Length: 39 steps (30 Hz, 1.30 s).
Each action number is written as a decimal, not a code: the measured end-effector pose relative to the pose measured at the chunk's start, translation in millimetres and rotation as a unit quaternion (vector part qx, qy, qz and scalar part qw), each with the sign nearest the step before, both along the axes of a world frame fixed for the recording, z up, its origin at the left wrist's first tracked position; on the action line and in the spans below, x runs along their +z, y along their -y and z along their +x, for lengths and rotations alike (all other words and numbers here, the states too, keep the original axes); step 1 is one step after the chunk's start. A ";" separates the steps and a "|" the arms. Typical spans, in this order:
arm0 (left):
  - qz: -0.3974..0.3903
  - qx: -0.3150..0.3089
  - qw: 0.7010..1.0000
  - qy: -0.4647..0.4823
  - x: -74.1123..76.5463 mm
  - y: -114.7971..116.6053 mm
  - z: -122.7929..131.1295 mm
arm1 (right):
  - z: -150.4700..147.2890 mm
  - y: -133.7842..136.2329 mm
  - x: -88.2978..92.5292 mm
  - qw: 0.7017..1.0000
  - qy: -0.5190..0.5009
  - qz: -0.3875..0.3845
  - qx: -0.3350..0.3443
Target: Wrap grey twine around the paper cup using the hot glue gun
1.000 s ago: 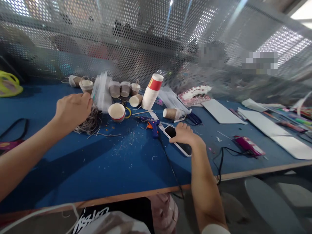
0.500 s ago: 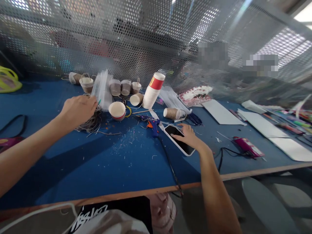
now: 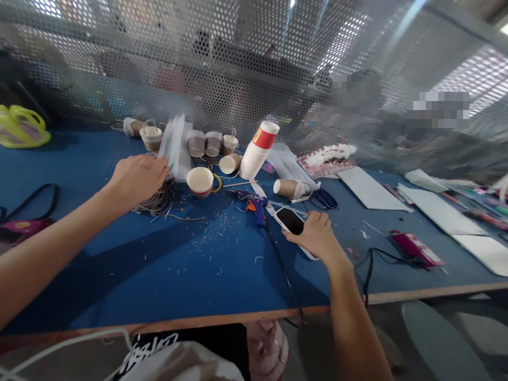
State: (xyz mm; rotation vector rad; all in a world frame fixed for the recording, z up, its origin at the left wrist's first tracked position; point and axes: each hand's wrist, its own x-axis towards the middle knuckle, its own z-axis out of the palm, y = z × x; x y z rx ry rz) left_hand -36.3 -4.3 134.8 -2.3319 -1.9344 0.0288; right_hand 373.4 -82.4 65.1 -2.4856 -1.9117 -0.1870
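Observation:
My left hand is stretched out over a pile of grey twine on the blue table. Its fingers are pinched shut, and a small green tip pokes out of them beside a clear plastic bundle. My right hand lies on the near half of a black-screened phone in a white case. The thumb is on its left edge and the fingers curl over its right edge. A white paper cup with a red base stands just right of the twine.
A blue glue gun lies left of the phone, its black cord running off the table's front edge. Behind are a leaning cup stack, twine-wrapped cups, scissors, white sheets, a pink pack and a perforated metal screen.
My right hand shifted on the phone, from lying flat to fingertips on the screen, then back over its near half. My left hand edged right over the twine.

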 end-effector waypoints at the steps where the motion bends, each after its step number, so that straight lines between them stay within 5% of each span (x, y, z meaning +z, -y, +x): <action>1: -0.001 -0.002 1.000 -0.002 -0.2 -0.2 -0.2 | 0.8 -1.7 -0.8 1.000 -0.003 -0.008 0.014; 7: -0.002 -0.013 1.000 0.011 -1.2 -0.8 -0.7 | -1.6 -18.2 -0.4 0.998 -0.015 -0.029 0.044; 26: 0.016 -0.045 0.999 0.015 4.3 2.2 -1.9 | 23.8 -64.2 0.3 0.987 -0.142 -0.068 -0.019; 39: 0.048 -0.056 0.997 0.007 -8.1 -8.5 -4.8 | 25.4 -81.0 9.1 0.991 -0.088 -0.095 0.011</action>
